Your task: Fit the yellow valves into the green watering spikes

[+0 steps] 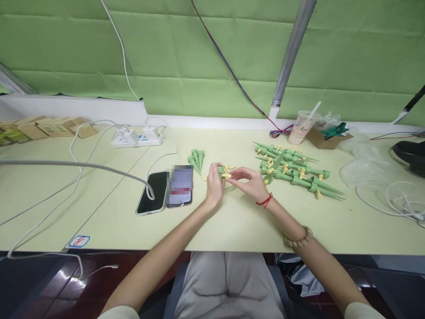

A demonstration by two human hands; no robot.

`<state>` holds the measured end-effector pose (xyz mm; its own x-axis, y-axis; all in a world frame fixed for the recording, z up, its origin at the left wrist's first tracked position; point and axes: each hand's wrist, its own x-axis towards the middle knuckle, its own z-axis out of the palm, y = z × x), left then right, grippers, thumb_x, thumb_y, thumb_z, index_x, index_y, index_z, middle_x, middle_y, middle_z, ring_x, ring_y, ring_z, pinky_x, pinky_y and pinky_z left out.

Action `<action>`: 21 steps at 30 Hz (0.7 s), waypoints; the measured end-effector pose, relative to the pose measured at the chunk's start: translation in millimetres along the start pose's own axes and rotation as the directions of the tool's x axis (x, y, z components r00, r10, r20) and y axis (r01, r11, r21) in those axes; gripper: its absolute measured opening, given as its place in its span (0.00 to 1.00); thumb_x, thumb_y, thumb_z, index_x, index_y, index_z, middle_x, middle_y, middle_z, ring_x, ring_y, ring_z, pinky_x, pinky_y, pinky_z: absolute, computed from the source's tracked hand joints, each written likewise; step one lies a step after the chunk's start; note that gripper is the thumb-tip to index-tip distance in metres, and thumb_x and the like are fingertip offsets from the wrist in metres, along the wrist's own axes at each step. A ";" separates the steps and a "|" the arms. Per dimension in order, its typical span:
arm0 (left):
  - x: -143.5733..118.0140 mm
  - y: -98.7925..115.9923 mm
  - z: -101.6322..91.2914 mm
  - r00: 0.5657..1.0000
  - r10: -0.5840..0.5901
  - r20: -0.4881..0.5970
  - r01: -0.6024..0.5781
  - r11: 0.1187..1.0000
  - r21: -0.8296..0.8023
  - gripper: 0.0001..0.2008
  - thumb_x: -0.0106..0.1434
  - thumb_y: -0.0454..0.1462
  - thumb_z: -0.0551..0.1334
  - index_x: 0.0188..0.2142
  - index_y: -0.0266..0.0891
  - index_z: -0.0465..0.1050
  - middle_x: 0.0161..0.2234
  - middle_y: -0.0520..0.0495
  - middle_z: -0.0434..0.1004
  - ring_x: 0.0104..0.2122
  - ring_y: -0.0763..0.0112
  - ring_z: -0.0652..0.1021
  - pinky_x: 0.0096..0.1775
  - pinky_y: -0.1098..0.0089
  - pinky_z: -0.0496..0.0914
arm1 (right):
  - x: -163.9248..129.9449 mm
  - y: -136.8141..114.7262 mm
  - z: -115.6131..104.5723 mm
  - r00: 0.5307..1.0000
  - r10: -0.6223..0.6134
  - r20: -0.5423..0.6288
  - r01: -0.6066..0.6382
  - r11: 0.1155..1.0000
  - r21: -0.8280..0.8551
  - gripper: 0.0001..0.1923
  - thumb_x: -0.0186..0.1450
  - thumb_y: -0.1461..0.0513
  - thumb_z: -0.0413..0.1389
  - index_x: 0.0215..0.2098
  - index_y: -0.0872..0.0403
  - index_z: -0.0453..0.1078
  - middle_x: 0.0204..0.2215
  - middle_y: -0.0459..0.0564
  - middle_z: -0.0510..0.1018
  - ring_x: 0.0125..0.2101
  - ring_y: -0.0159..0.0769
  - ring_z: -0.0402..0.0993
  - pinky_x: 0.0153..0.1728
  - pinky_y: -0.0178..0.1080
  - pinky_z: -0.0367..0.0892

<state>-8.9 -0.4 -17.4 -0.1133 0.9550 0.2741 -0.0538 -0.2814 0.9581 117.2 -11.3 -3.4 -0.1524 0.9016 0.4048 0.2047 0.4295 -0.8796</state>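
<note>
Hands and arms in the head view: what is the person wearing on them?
Both hands, the left hand and the right hand, are bare, without gloves. The right wrist carries a thin red string bracelet, and further up the forearm sits a pale beaded bracelet. Light short sleeves show at the bottom edge.

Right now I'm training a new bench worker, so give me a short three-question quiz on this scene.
1. True or false: the left hand and right hand meet over one green spike with a yellow piece.
2. Where does the big pile of green spikes lie? A) left of the phones B) right of the hands C) on the power strip
3. Fill in: the two phones lie side by side to the ___ of the hands.

Key: 1 true; 2 B; 3 left
</note>
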 end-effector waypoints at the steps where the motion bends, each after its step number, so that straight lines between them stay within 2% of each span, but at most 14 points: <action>1: -0.2 0.1 0.1 1.000 -0.013 0.011 0.014 1.000 -0.020 0.20 0.64 0.52 0.42 0.34 0.41 0.61 0.26 0.51 0.59 0.21 0.77 0.63 0.18 0.77 0.57 | 0.0 0.4 0.5 0.999 -0.025 -0.033 0.025 1.000 -0.003 0.13 0.53 0.54 0.60 0.32 0.54 0.73 0.30 0.51 0.79 0.31 0.36 0.76 0.35 0.39 0.71; 4: -2.6 1.7 0.2 0.998 -0.029 0.052 0.031 0.998 -0.048 0.18 0.64 0.52 0.43 0.34 0.42 0.60 0.26 0.52 0.57 0.21 0.78 0.62 0.19 0.77 0.56 | -1.7 0.7 3.5 0.995 -0.033 -0.092 0.029 0.999 -0.041 0.10 0.54 0.55 0.60 0.27 0.54 0.74 0.29 0.52 0.80 0.31 0.39 0.77 0.36 0.41 0.72; 10: -7.9 6.3 -2.1 0.995 0.074 0.060 -0.077 0.995 0.056 0.19 0.64 0.52 0.42 0.36 0.42 0.59 0.23 0.54 0.54 0.18 0.78 0.60 0.19 0.75 0.56 | -5.6 -3.9 7.4 0.995 0.019 -0.100 -0.024 0.998 -0.052 0.10 0.55 0.55 0.58 0.25 0.54 0.73 0.25 0.52 0.79 0.27 0.38 0.76 0.32 0.40 0.71; 13: -9.4 4.4 -5.1 0.988 0.112 0.106 -0.126 0.983 0.135 0.18 0.64 0.52 0.42 0.38 0.42 0.59 0.19 0.56 0.54 0.16 0.77 0.60 0.20 0.75 0.56 | -5.7 -4.3 7.8 0.998 0.058 -0.022 -0.059 0.997 -0.048 0.15 0.58 0.51 0.53 0.25 0.54 0.70 0.22 0.50 0.76 0.24 0.35 0.73 0.29 0.38 0.69; 17: -11.1 1.3 -8.1 0.961 0.167 0.219 -0.215 0.951 0.221 0.17 0.64 0.50 0.44 0.41 0.40 0.58 0.14 0.59 0.57 0.15 0.75 0.64 0.21 0.74 0.57 | -4.0 0.3 9.3 0.979 0.154 0.133 -0.157 0.987 0.013 0.23 0.61 0.45 0.44 0.20 0.54 0.60 0.17 0.45 0.66 0.20 0.30 0.65 0.26 0.35 0.64; 19: -11.2 1.3 -6.7 0.955 0.134 0.265 -0.191 0.960 0.204 0.18 0.64 0.50 0.44 0.41 0.40 0.57 0.13 0.59 0.60 0.15 0.74 0.67 0.21 0.75 0.58 | -3.1 2.1 9.9 0.947 0.223 0.231 -0.248 0.965 0.087 0.26 0.62 0.44 0.41 0.18 0.53 0.55 0.15 0.42 0.62 0.18 0.28 0.61 0.25 0.35 0.62; 21: -10.2 2.2 -3.5 0.960 0.070 0.271 -0.112 0.983 0.143 0.18 0.65 0.50 0.41 0.41 0.41 0.56 0.13 0.59 0.60 0.15 0.73 0.68 0.20 0.75 0.59 | -2.7 1.6 9.3 0.929 0.234 0.285 -0.273 0.956 0.105 0.27 0.63 0.43 0.38 0.18 0.53 0.55 0.15 0.42 0.61 0.18 0.28 0.61 0.25 0.34 0.62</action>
<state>-11.3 -11.1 -18.4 0.1563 0.9225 0.3530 0.1012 -0.3705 0.9233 109.0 -13.5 -8.2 -0.3690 0.9241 0.0989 0.1361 0.1590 -0.9779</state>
